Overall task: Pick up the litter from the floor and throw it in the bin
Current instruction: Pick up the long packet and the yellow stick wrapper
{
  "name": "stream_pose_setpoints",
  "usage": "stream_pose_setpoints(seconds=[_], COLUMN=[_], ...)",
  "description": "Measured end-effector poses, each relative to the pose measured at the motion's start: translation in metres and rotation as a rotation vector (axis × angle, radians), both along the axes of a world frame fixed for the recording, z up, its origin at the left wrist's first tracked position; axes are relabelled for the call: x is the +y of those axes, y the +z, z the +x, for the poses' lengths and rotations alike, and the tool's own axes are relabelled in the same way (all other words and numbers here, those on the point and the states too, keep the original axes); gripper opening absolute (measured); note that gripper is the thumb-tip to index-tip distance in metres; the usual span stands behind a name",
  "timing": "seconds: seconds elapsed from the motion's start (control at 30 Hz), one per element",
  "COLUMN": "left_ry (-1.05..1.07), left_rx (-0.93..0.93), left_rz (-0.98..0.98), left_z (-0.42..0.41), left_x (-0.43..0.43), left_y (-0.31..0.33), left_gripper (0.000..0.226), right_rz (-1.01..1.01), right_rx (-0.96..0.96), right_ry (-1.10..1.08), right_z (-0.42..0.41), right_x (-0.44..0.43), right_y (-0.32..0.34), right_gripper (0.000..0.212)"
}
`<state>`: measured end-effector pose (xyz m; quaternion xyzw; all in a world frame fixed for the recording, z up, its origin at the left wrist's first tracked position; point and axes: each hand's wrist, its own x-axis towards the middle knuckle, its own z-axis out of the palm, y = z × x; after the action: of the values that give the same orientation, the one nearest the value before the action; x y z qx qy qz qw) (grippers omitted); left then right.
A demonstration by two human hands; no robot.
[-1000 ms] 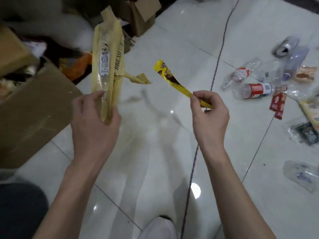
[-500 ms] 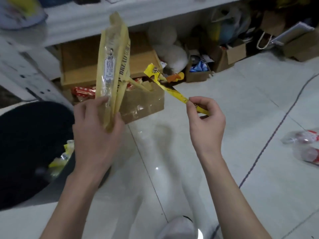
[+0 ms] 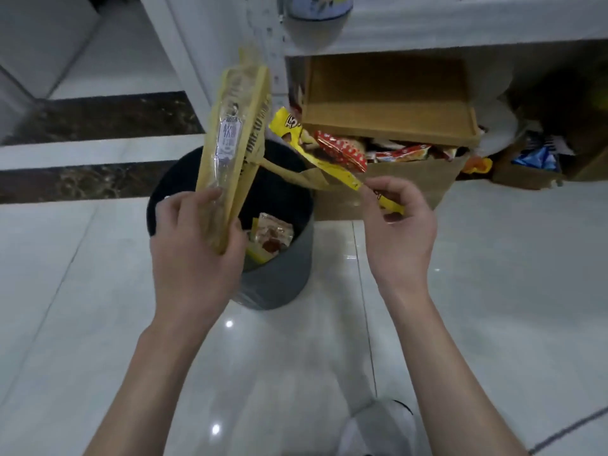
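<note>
We see both hands raised over the round grey bin [image 3: 279, 281], which stands on the pale tiled floor [image 3: 493, 291] in the middle of the view. The left hand [image 3: 194, 255] is closed around the lower end of a long tan bread bag [image 3: 230, 153] with a clear window and a white label; thumb on the right side, fingers wrapped on the left, the bag pressed between them. The bag rises up and slightly to the right from the hand, its bottom edge sitting in the palm directly above the bin's open mouth — a torn strip of it trails off to the right.

The right hand [image 3: 398, 232] pinches a narrow yellow wrapper [image 3: 332, 166] between thumb and forefinger near the wrapper's lower right end, with the other fingers loosely curled. From the pinch the wrapper runs up and to the left, so that its far end with the dark print hangs above the bin's far right rim, while the hand itself is just to the right of the bin.

Inside the bin lie a clear packet [image 3: 273, 235] with brown contents and some yellow scraps, below and between the two hands. Beyond the bin, to the far right, an open cardboard box [image 3: 394, 179] holds red snack packets [image 3: 342, 149], and a white shelf edge [image 3: 427, 28] runs across the top of the view. A white shoe [image 3: 378, 429] shows at the near edge.
</note>
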<state>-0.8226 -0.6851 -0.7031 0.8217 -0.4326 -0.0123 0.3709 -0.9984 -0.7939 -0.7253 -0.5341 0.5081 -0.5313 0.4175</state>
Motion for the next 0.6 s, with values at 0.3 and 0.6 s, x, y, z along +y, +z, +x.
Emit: stream_pose_setpoints(seconds=[0.3,0.6], left_ry=[0.089,0.105], left_rx=[-0.032,-0.025], left_rz=[-0.030,-0.044], left_z=[0.028,0.031], left_x=[0.030,0.032], left_y=[-0.004,0.000], left_gripper=[0.046,0.041], right_rz=[-0.050,-0.057], right_rx=[0.050,0.085], right_ry=[0.202,0.254], right_z=[0.048,0.050], right_x=[0.008,0.005], right_y=[0.005,-0.007], right_gripper=[0.011,0.023])
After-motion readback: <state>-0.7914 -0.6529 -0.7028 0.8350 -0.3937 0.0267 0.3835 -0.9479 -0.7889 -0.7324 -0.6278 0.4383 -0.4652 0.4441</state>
